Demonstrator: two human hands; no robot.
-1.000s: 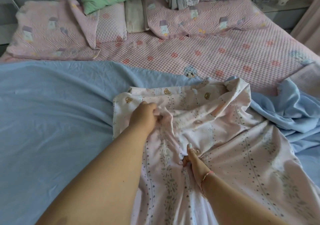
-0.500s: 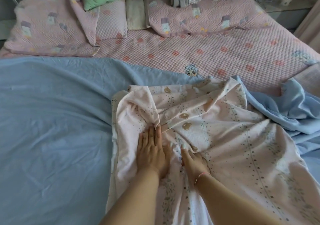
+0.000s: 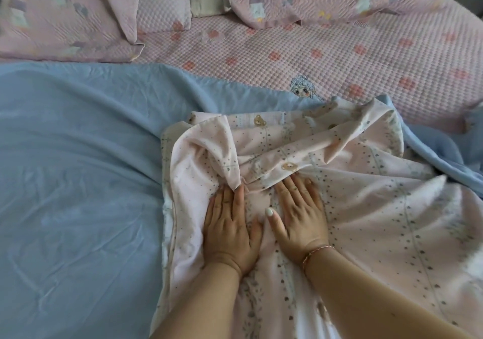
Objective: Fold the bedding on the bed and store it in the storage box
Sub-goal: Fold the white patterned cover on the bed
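Bed [image 3: 366,59] under layered bedding, both hands flat on a pink printed sheet.

Left hand [image 3: 231,227] and right hand [image 3: 300,216] side by side, fingers straight and spread, pressed palm-down on thin pink sheet [image 3: 379,208] with grey dotted stripes and small bear motifs; crumpled folds bunched just beyond fingertips, near edge cut off by frame. Thin bracelet [image 3: 312,256] round right wrist. Smooth, creased blue blanket [image 3: 78,168] left of left hand, partly hidden beneath sheet. Quilted pink bed cover with red flowers and cartoon-face print beyond; pillows [image 3: 52,25] farther off, tops cropped. No legible writing.
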